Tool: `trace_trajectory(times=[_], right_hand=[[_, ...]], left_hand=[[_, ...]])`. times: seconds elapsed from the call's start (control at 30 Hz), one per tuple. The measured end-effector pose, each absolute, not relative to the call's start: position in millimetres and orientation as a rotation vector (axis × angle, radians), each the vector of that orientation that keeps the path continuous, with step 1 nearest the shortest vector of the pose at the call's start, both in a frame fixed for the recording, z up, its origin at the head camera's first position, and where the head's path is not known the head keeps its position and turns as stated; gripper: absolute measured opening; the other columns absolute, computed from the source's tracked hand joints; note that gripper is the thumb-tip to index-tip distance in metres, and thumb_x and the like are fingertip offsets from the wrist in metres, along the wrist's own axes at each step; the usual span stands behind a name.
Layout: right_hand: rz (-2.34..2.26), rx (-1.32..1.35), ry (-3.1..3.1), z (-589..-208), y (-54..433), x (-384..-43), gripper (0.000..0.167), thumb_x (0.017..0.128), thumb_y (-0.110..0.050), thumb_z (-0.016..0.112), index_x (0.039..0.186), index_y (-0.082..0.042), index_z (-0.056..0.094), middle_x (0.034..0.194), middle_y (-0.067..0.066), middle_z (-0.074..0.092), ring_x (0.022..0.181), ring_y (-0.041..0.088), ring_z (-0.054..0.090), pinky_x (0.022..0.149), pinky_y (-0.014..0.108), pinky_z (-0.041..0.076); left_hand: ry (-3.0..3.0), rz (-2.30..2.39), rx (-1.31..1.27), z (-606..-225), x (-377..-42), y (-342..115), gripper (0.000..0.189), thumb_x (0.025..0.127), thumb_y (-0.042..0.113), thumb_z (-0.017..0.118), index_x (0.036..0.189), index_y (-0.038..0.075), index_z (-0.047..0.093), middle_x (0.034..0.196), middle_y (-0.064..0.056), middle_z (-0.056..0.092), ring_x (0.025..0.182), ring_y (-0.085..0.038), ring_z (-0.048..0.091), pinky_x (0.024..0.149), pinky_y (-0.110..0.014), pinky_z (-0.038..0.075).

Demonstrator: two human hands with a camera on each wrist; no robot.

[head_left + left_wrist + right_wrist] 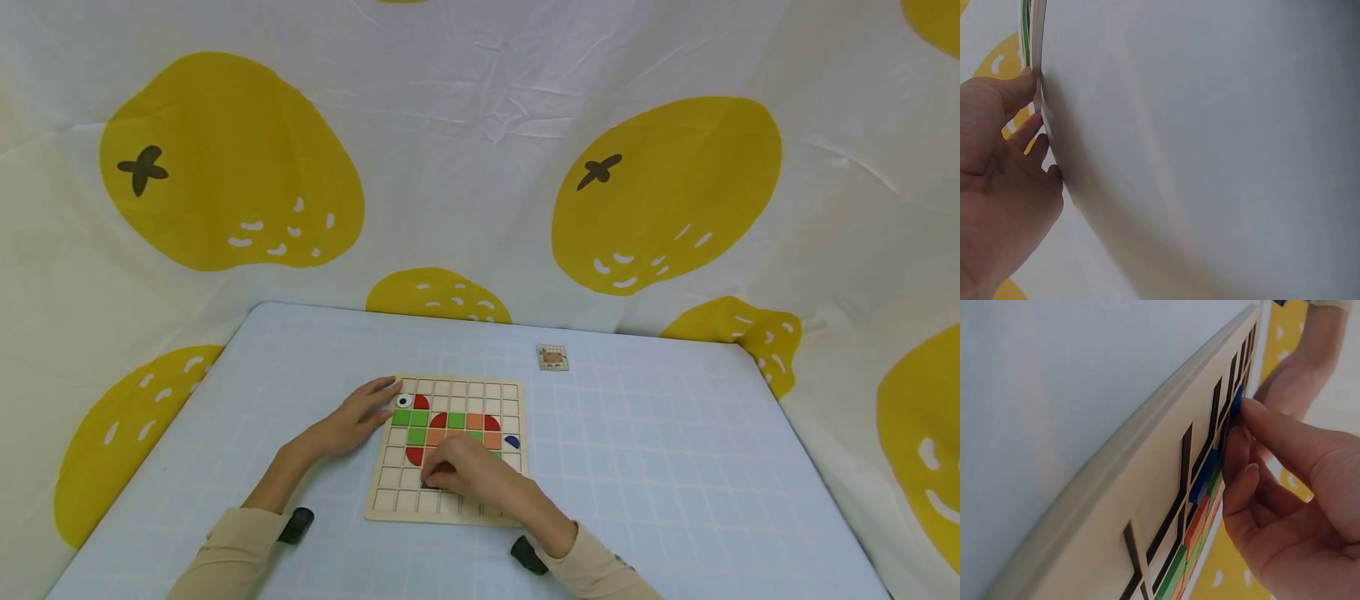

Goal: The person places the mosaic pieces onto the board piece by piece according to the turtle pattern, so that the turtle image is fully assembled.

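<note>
A square wooden grid board [386, 502] lies on the table, holding red, green and orange tiles and a round eye tile [403, 401]. Beside its left edge rests my left hand [352, 423], fingers extended and fingertips touching the rim, as the left wrist view also shows. My right hand [468, 471] reaches over the lower half of the board and covers some cells. Between its thumb and finger it pinches a small blue tile [1237, 402] at a lower-left cell. Another blue tile [1204, 478] sits in the grid. A blue half-round tile [512, 442] lies near the board's right side.
A small picture card [552, 357] lies on the table [675, 467] beyond the board, to the right. Dark straps or devices [297, 526] are at both wrists. A white curtain with yellow fruit prints hangs behind the table.
</note>
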State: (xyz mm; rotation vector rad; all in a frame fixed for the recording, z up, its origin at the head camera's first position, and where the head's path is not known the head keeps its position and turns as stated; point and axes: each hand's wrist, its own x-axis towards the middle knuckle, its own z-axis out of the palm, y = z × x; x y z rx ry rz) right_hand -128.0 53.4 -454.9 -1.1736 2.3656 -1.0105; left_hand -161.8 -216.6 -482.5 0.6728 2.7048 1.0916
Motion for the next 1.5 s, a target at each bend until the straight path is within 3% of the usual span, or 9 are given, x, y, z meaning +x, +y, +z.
trace_trajectory(times=[0.2,0.4,0.6,0.7,0.8,0.93,1.03,1.23,1.5], right_hand=[[-1.065,-1.131,2.359,-454,63,-130,0.009,0.099,-0.008,0.07,0.103,-0.008,0.078,0.099,-0.006,0.072,0.088,-0.001,0.059,0.081,0.016,0.052],[-1.186,-1.13,2.443,-454,76,-138,0.008,0.1,-0.007,0.068,0.106,-0.005,0.074,0.098,0.0,0.07,0.086,0.004,0.059,0.078,0.019,0.053],[-1.321,-1.107,2.601,-453,94,-147,0.009,0.095,-0.002,0.072,0.103,-0.003,0.068,0.093,0.0,0.065,0.081,0.009,0.058,0.07,0.021,0.054],[-1.358,-1.104,2.682,-454,106,-151,0.013,0.093,0.001,0.074,0.099,-0.005,0.064,0.089,-0.001,0.061,0.078,0.01,0.056,0.067,0.021,0.053],[-1.357,-1.063,2.766,-455,119,-155,0.017,0.092,0.002,0.076,0.096,-0.007,0.061,0.088,-0.002,0.059,0.078,0.01,0.056,0.067,0.022,0.053],[-1.29,-0.995,2.917,-457,141,-158,0.019,0.089,0.001,0.078,0.096,-0.007,0.062,0.088,-0.002,0.058,0.079,0.011,0.056,0.068,0.023,0.053],[-1.199,-0.978,3.058,-460,161,-161,0.021,0.087,0.001,0.08,0.095,-0.007,0.062,0.087,-0.002,0.058,0.08,0.011,0.057,0.069,0.025,0.054],[-0.991,-1.095,3.298,-468,203,-164,0.027,0.081,0.004,0.084,0.09,-0.007,0.062,0.085,0.001,0.059,0.08,0.014,0.058,0.068,0.029,0.055],[-0.692,-1.252,3.422,-473,254,-168,0.028,0.074,0.007,0.086,0.089,-0.003,0.064,0.082,0.006,0.059,0.076,0.022,0.054,0.069,0.038,0.05]], left_hand=[[2.715,1.062,0.647,-482,-161,-218,0.051,0.107,0.008,0.053,0.155,-0.004,0.04,0.161,-0.029,0.031,0.148,-0.052,0.025,0.117,-0.068,0.023],[2.722,1.042,0.586,-479,-159,-218,0.05,0.109,0.012,0.051,0.155,-0.003,0.04,0.16,-0.029,0.032,0.148,-0.051,0.026,0.117,-0.067,0.025],[2.825,1.026,0.54,-471,-159,-216,0.044,0.108,0.014,0.053,0.149,-0.003,0.05,0.15,-0.026,0.048,0.142,-0.048,0.04,0.115,-0.064,0.032],[2.903,1.028,0.476,-465,-159,-214,0.037,0.107,0.014,0.057,0.14,-0.002,0.06,0.139,-0.022,0.06,0.134,-0.044,0.051,0.111,-0.061,0.04],[2.994,1.032,0.406,-459,-160,-212,0.027,0.104,0.011,0.063,0.128,-0.001,0.069,0.122,-0.016,0.069,0.117,-0.036,0.063,0.102,-0.055,0.05],[3.126,1.002,0.389,-452,-160,-213,0.014,0.097,0.009,0.072,0.108,0.001,0.074,0.098,-0.007,0.071,0.093,-0.025,0.064,0.085,-0.045,0.057],[3.206,0.958,0.41,-451,-160,-218,0.007,0.093,0.009,0.077,0.095,0.005,0.073,0.087,-0.003,0.067,0.084,-0.022,0.059,0.077,-0.04,0.055],[3.371,0.848,0.553,-456,-159,-232,0.019,0.085,0.004,0.081,0.079,0.009,0.064,0.073,-0.001,0.056,0.074,-0.018,0.05,0.065,-0.034,0.047],[3.61,0.625,0.794,-468,-159,-250,0.016,0.075,0.006,0.077,0.071,0.01,0.062,0.073,-0.004,0.061,0.076,-0.028,0.054,0.067,-0.044,0.043]])
